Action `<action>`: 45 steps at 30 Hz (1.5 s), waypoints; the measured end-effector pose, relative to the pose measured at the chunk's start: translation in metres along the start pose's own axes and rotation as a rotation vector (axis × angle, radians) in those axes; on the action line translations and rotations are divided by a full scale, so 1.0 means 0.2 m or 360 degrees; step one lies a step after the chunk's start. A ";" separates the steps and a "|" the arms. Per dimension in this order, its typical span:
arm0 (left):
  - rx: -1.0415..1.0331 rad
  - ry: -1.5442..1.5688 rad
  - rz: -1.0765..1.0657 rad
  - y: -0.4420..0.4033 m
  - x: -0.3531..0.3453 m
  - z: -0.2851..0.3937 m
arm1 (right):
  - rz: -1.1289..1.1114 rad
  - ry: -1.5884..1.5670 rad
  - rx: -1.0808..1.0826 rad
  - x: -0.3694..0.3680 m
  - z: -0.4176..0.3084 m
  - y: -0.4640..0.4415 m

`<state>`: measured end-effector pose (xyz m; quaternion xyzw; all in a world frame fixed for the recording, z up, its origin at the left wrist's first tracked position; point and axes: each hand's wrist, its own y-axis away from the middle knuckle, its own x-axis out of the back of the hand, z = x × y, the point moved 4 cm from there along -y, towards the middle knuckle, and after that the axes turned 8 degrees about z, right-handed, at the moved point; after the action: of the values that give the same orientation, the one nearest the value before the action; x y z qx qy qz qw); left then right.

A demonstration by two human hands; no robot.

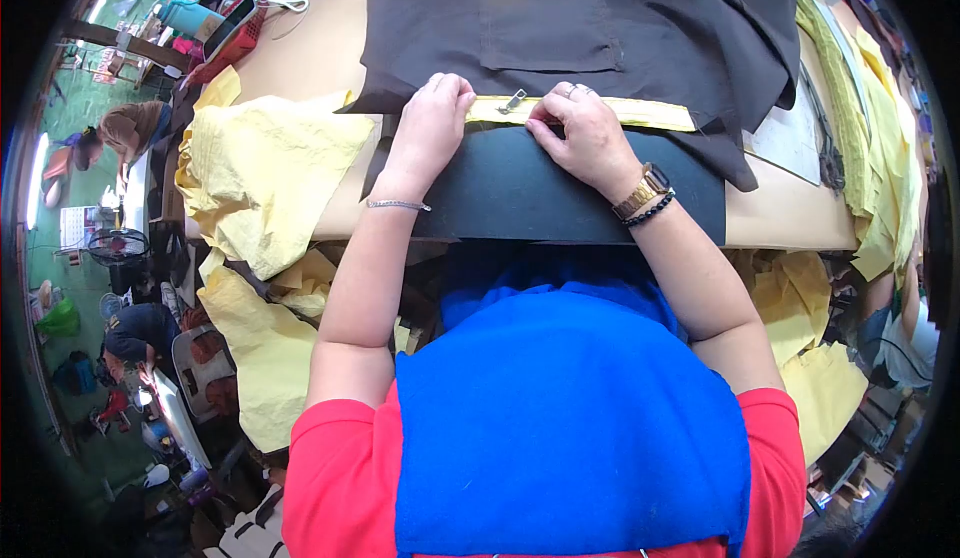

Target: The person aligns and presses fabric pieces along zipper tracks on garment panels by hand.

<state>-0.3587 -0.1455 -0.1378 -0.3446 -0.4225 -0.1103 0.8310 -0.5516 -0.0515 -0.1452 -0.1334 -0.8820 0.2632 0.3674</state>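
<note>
A yellow zipper strip [650, 114] lies across the near edge of a dark brown fabric piece [430, 28] that has a stitched pocket-like patch [548, 36]. My left hand [432, 126] pinches the strip's left end, fingertips pressed together. Near the strip's middle, my right hand [582, 136] holds it between thumb and fingers. The metal zipper slider [514, 100] shows between my two hands, just left of the right fingertips. Beneath my wrists is a flat black board [560, 198]. The fabric under my fingers is hidden.
Crumpled yellow fabric [270, 173] sits to the left, with more yellow cloth [880, 148] on the right. Scissors [828, 148] rest near the right edge. A phone [230, 26], a teal bottle [190, 18] and cables are at upper left. Other people work at far left.
</note>
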 end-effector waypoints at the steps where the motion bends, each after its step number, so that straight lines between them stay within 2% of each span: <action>1: 0.0052 0.0013 0.0065 0.02 -0.01 -0.03 | 0.0010 0.0006 0.0004 0.00 0.00 0.00; 2: 0.0105 0.0026 0.0127 0.02 0.01 -0.03 | 0.0005 0.0011 0.0007 0.00 0.00 0.00; 5: 0.0729 0.0508 0.0038 0.05 0.04 -0.09 | -0.0002 0.0007 0.0006 0.00 0.01 0.00; 6: 0.0759 0.0616 0.0054 0.06 0.04 -0.09 | 0.0001 -0.0004 0.0006 -0.01 0.01 0.00; 9: 0.0385 0.0614 0.0090 0.08 0.07 -0.04 | -0.0005 -0.0013 -0.0012 -0.01 0.00 0.00; 12: -0.0173 0.0326 -0.0009 0.09 0.10 0.01 | -0.0002 0.0005 -0.0013 0.00 -0.01 0.00; 18: -0.0471 0.0018 -0.0299 0.02 0.09 0.00 | -0.0012 0.0015 -0.0002 0.00 0.00 -0.01; 21: -0.0431 -0.0026 -0.0414 -0.01 0.08 -0.01 | -0.0009 0.0019 -0.0013 0.00 -0.01 0.00; 27: -0.0360 0.0051 -0.0428 0.08 0.16 -0.07 | 0.0026 0.0038 0.0014 -0.01 0.01 -0.01; 32: -0.0400 -0.0198 -0.0335 0.20 0.32 -0.14 | -0.0029 0.0031 0.0018 -0.01 0.00 -0.01; 37: -0.0289 -0.0486 0.0109 0.29 0.61 -0.32 | -0.0070 0.0103 0.0054 -0.02 -0.02 -0.02; 42: 0.0404 -0.0914 0.0407 0.37 0.95 -0.75 | -0.0018 0.0063 0.0188 0.01 -0.12 -0.02; 45: 0.0569 -0.1005 0.0683 0.45 1.12 -1.20 | -0.0044 0.0154 0.0276 0.02 -0.14 -0.02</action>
<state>-0.0268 -0.2146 -0.1048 -0.2922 -0.5875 0.2514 0.7115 -0.5345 -0.0434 -0.1244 -0.1016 -0.8389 0.3266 0.4234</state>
